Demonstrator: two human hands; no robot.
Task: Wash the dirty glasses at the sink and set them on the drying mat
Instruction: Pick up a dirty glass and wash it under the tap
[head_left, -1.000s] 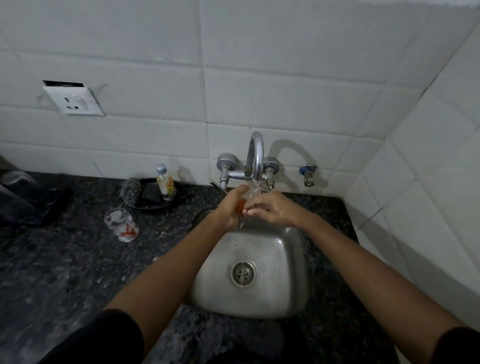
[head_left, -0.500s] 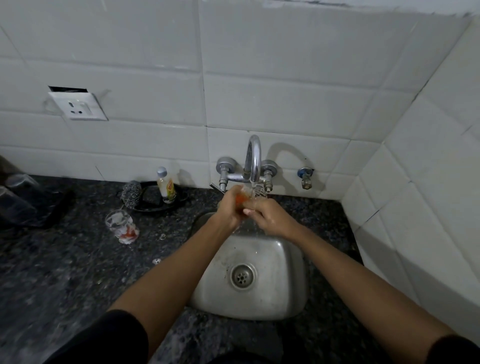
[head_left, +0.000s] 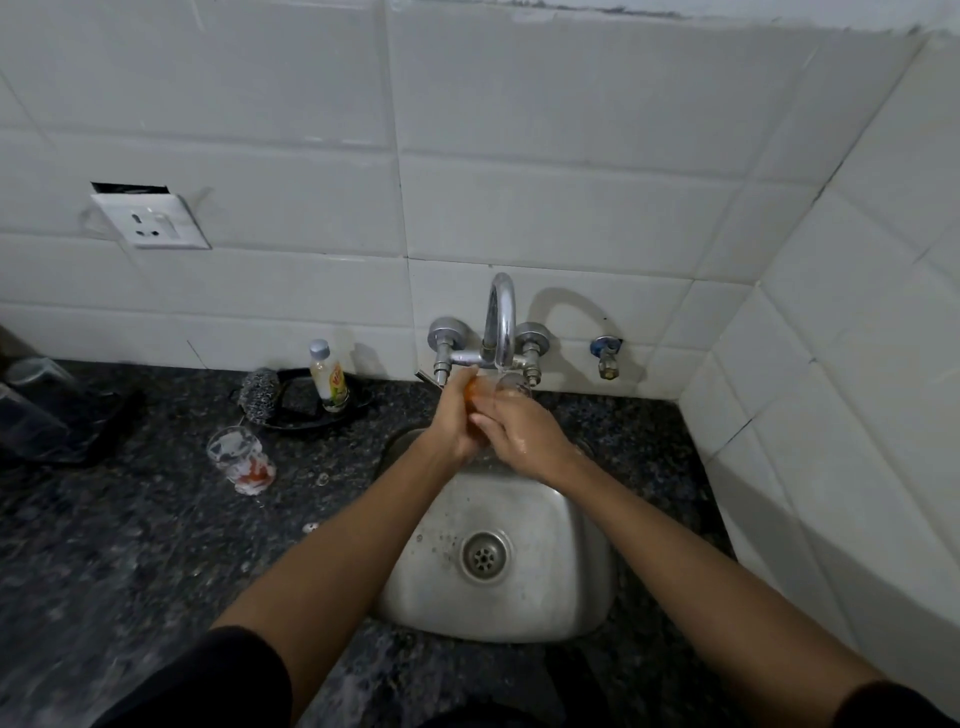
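Note:
Under the tap spout (head_left: 501, 322) I hold a small clear glass (head_left: 511, 384) with an orange tint showing at its left side. My left hand (head_left: 457, 415) grips the glass from the left. My right hand (head_left: 524, 436) wraps it from the right and front, its skin wet. Both hands are over the back of the steel sink (head_left: 566, 587). A second glass (head_left: 241, 460) with red residue and foam stands on the dark counter left of the sink. A dark mat (head_left: 78, 421) lies at the far left, with clear glassware on it.
A steel scrubber (head_left: 260, 397) and a small soap bottle (head_left: 328, 376) sit on a black dish behind the dirty glass. A wall socket (head_left: 150, 221) is on the tiles at left. A tiled side wall closes off the right. A small valve (head_left: 605, 356) sticks out right of the tap.
My hands with the glass have stayed under the spout, shifting only slightly. The view has tipped up a little.

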